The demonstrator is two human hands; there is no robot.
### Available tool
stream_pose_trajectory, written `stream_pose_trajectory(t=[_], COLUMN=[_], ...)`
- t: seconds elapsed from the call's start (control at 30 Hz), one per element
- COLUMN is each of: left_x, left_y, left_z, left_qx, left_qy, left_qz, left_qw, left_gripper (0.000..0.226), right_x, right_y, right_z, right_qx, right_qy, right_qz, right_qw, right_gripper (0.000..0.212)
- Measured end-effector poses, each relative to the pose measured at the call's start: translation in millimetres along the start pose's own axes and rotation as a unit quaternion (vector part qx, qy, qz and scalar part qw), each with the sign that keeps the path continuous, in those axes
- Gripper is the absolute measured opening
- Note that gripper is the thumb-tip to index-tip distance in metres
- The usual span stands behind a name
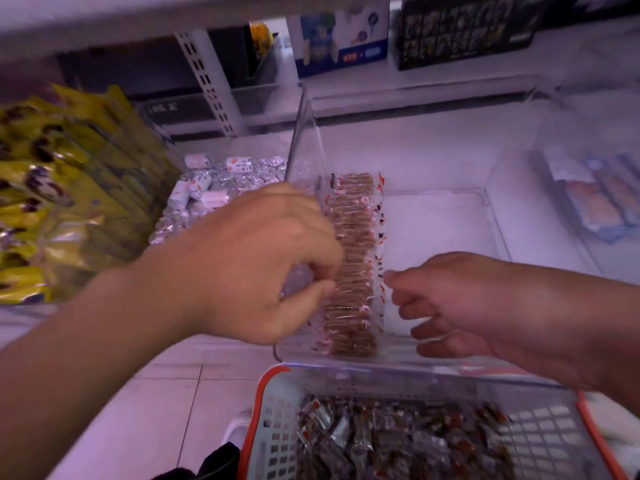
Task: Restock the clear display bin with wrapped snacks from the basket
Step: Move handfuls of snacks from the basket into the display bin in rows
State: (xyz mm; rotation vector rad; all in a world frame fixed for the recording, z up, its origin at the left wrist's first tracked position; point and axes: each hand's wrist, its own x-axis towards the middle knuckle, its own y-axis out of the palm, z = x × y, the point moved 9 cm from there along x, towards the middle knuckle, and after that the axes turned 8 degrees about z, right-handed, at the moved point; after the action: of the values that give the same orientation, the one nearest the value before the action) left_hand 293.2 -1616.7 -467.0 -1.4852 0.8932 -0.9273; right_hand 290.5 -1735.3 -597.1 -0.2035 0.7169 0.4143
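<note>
A clear display bin (491, 216) sits on the shelf in front of me. A row of brown wrapped snacks (355, 244) stands along its left side; the right part of its floor is bare. My left hand (263, 261) reaches over the bin's left wall, its curled fingertips touching the row near the middle. My right hand (460, 306) hovers inside the bin just right of the row, fingers loosely bent, holding nothing I can see. Below the bin, an orange-rimmed basket (273, 427) holds several dark wrapped snacks (391, 441).
Yellow snack bags (65, 188) fill the shelf at left. Silver and white wrapped sweets (214, 192) lie in a bin beside the clear one. Pale packets (595, 192) sit in a bin at right. Boxes (343, 36) stand on the upper shelf.
</note>
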Motion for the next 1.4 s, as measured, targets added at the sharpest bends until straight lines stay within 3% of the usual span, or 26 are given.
stream_pose_trajectory(t=[0.13, 0.23, 0.33, 0.37, 0.43, 0.5, 0.6, 0.83, 0.9, 0.93, 0.97, 1.0, 1.03, 1.1, 1.13, 1.2, 1.27, 1.3, 1.33, 1.4], left_x=[-16.4, -11.7, -11.7, -12.6, -13.7, -14.4, -14.5, -13.4, -15.7, -18.3, -22.4, -27.8, -33.8, -45.3, -48.4, -47.3, -43.3, -49.2, -63.5, -107.7], left_y=[-1.3, -3.1, -7.5, -7.4, -7.0, -5.8, -3.4, -7.0, -8.2, -8.9, -10.4, -14.0, -18.1, -15.0, -3.9, 43.6, 127.0, 176.2, 227.0, 321.9], left_z=[-0.1, -4.7, -6.4, -6.7, -4.9, -0.1, 7.0, 3.7, 1.0, -2.2, -7.3, -15.8, -28.7, -61.3, -76.8, -100.6, -106.2, -101.7, -96.8, -102.7], left_qx=[-0.075, -0.1, -0.116, -0.117, -0.12, -0.132, -0.146, -0.153, -0.143, -0.13, -0.109, -0.079, -0.048, -0.017, -0.011, -0.004, -0.017, -0.033, -0.07, -0.209], left_qy=[-0.037, -0.025, -0.022, -0.022, -0.032, -0.053, -0.101, -0.111, -0.115, -0.123, -0.132, -0.132, -0.117, -0.057, -0.028, -0.011, -0.082, -0.16, -0.248, -0.427], left_qz=[-0.139, -0.177, -0.182, -0.179, -0.172, -0.171, -0.163, -0.143, -0.133, -0.133, -0.141, -0.165, -0.2, -0.246, -0.243, -0.164, 0.011, 0.111, 0.188, 0.259], left_qw=[0.987, 0.979, 0.976, 0.977, 0.977, 0.975, 0.971, 0.972, 0.974, 0.975, 0.975, 0.974, 0.972, 0.967, 0.969, 0.986, 0.996, 0.98, 0.948, 0.841], left_gripper=[0.032, 0.033, 0.03, 0.03, 0.031, 0.03, 0.014, 0.002, 0.004, 0.006, 0.007, 0.007, 0.007, 0.011, 0.011, 0.01, 0.01, 0.014, 0.021, 0.041], right_x=[-7.8, -18.9, -36.5, -40.0, -35.2, -18.7, 4.2, 32.1, 14.6, 3.1, -13.8, -38.1, -72.9, -127.8, -133.2, -103.8, -38.6, -13.5, 2.8, 11.8], right_y=[30.0, 55.9, 75.4, 74.9, 57.4, 21.1, -6.5, 26.4, 14.6, 3.0, -9.7, -18.5, -19.2, -7.8, 0.8, 19.7, 47.5, 66.5, 77.7, 80.4], right_z=[27.3, 43.7, 58.7, 58.6, 48.7, 37.5, 57.1, 67.6, 70.4, 75.1, 83.1, 93.5, 98.2, 55.9, 16.4, -66.9, -159.4, -211.3, -261.8, -344.4], right_qx=[0.03, 0.042, 0.095, 0.101, 0.066, 0.048, 0.04, 0.137, 0.09, 0.034, -0.042, -0.113, -0.148, -0.153, -0.168, -0.239, -0.339, -0.359, -0.351, -0.323], right_qy=[-0.016, 0.009, 0.008, 0.008, 0.045, 0.097, 0.016, -0.052, -0.05, -0.069, -0.116, -0.207, -0.323, -0.484, -0.486, -0.396, -0.213, -0.114, -0.024, 0.123], right_qz=[0.116, 0.169, 0.229, 0.233, 0.186, 0.068, -0.061, 0.018, -0.012, -0.064, -0.146, -0.24, -0.324, -0.408, -0.419, -0.386, -0.212, -0.089, -0.005, 0.042], right_qw=[0.993, 0.985, 0.969, 0.967, 0.979, 0.992, 0.997, 0.989, 0.995, 0.995, 0.982, 0.942, 0.877, 0.759, 0.749, 0.798, 0.891, 0.922, 0.936, 0.937], right_gripper=[0.049, 0.057, 0.04, 0.051, 0.083, 0.106, 0.093, 0.086, 0.079, 0.074, 0.067, 0.054, 0.039, 0.033, 0.037, 0.04, 0.022, 0.02, 0.04, 0.072])
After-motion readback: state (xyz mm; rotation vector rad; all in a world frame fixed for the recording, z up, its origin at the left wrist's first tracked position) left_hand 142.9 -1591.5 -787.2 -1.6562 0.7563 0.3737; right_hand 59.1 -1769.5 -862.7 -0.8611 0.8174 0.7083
